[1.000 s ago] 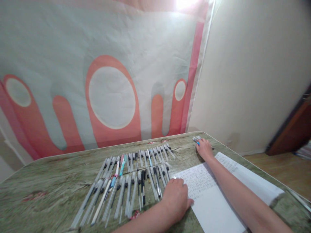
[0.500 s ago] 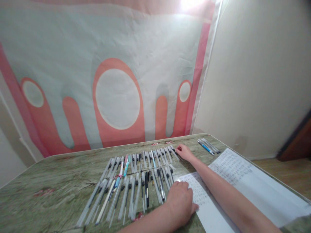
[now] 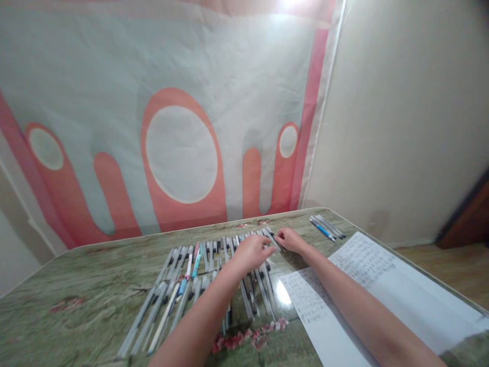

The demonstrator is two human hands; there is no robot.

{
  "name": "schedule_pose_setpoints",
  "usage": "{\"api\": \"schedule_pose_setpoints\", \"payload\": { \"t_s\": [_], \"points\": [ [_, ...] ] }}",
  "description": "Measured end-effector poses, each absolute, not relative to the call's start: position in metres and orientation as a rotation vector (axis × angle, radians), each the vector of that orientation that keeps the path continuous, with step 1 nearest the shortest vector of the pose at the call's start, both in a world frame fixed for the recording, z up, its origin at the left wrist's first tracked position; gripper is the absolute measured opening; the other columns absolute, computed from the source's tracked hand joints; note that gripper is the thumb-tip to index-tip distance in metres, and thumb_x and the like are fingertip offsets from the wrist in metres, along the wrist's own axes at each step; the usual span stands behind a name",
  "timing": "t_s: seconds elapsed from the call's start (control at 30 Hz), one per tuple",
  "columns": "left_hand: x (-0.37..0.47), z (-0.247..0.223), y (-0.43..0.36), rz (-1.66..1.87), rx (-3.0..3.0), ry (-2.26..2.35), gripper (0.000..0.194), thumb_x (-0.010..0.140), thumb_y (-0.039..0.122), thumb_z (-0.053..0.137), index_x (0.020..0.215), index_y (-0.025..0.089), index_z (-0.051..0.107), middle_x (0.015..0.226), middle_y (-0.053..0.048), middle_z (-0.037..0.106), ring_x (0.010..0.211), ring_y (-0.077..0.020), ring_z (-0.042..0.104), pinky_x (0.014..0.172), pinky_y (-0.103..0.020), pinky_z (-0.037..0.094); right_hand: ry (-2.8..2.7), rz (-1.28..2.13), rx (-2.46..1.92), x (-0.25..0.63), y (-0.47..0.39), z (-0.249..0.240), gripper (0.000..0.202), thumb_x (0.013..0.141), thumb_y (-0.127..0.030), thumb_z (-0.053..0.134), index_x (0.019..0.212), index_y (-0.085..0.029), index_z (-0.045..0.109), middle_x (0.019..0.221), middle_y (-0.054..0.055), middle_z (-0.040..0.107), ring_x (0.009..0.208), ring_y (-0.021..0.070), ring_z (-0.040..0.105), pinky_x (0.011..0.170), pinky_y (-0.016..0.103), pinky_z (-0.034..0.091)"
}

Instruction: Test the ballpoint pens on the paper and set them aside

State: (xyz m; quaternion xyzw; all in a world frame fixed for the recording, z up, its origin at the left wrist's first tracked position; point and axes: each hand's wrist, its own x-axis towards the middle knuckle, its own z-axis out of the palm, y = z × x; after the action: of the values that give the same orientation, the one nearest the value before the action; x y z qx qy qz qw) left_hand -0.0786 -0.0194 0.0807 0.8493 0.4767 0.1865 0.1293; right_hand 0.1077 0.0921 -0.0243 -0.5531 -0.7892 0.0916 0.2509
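Note:
Two rows of pens lie side by side, mostly clear-barrelled with dark grips; the upper row [image 3: 174, 261] runs along the table's far part, the lower row [image 3: 158, 311] nearer to me. My left hand [image 3: 252, 252] hovers over the right part of the upper row, fingers apart, hiding several pens beneath it. At the right end of that row, my right hand [image 3: 289, 239] has its fingers curled closed against the last clear pen [image 3: 272, 235]. A small gap separates the two hands.
Handwritten paper sheets [image 3: 344, 326] lie under and beside my right forearm. A small group of pens, one a blue pen [image 3: 323, 229], rests at the far right corner of the green patterned table [image 3: 91, 285]. Behind it hangs a printed backdrop [image 3: 183, 153].
My left hand has moved from beside the lower row, up and left, to over the upper row. My right hand stays at the same end pen.

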Motion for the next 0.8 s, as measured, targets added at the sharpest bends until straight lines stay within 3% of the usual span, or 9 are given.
{"api": "schedule_pose_setpoints", "payload": {
  "t_s": [0.17, 0.43, 0.8],
  "points": [
    [-0.095, 0.077, 0.010, 0.698, 2.303, 1.444, 0.043, 0.076, 0.048, 0.043, 0.095, 0.016, 0.064, 0.094, -0.007, 0.065, 0.084, -0.0184, 0.058, 0.072, -0.024, 0.041, -2.173, 0.261, -1.517, 0.108, 0.090, -0.021, 0.020, 0.073, -0.030, 0.050, 0.065, -0.015, 0.061, 0.064, 0.003, 0.063, 0.058, 0.0118, 0.052, 0.052, 0.020, 0.030],
    [-0.103, 0.058, 0.013, 0.557, 2.232, 1.530, 0.036, 0.075, 0.043, 0.045, 0.087, 0.016, 0.067, 0.084, -0.005, 0.066, 0.078, -0.0178, 0.057, 0.069, -0.024, 0.040, -2.203, 0.271, -1.608, 0.107, 0.090, -0.020, 0.014, 0.068, -0.025, 0.054, 0.062, -0.016, 0.061, 0.062, 0.003, 0.064, 0.058, 0.0119, 0.053, 0.051, 0.020, 0.030],
    [-0.112, 0.060, 0.011, 0.578, 2.196, 1.522, 0.038, 0.076, 0.043, 0.044, 0.091, 0.015, 0.065, 0.085, -0.004, 0.066, 0.076, -0.0168, 0.056, 0.070, -0.024, 0.040, -2.198, 0.247, -1.699, 0.110, 0.090, -0.020, 0.024, 0.066, -0.027, 0.052, 0.046, -0.016, 0.058, 0.047, 0.003, 0.057, 0.046, 0.0106, 0.046, 0.047, 0.022, 0.023]
  ]
}}
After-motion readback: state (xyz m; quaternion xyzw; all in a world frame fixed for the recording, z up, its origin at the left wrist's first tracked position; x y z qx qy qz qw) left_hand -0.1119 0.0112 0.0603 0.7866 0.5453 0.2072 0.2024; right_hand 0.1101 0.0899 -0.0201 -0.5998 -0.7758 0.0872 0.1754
